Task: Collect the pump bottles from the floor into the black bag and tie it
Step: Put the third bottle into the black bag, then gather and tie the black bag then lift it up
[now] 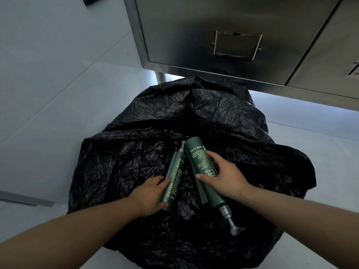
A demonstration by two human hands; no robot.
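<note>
Left hand [150, 195] fingers wrapped round one green pump bottle [173, 180], right hand [225, 176] fingers gripping another pump bottle [202, 167], both held over black bag [213, 117], third bottle partly hidden behind.

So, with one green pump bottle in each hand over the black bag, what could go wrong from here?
1. The right hand grips its bottle with the pump head pointing toward the person; the nozzle might snag or pierce the thin black bag.
2. The bag looks spread flat and crumpled with no clear opening, so bottles could land on top and roll onto the floor.
3. The left hand holds its bottle only at the base, so it could slip.
</note>
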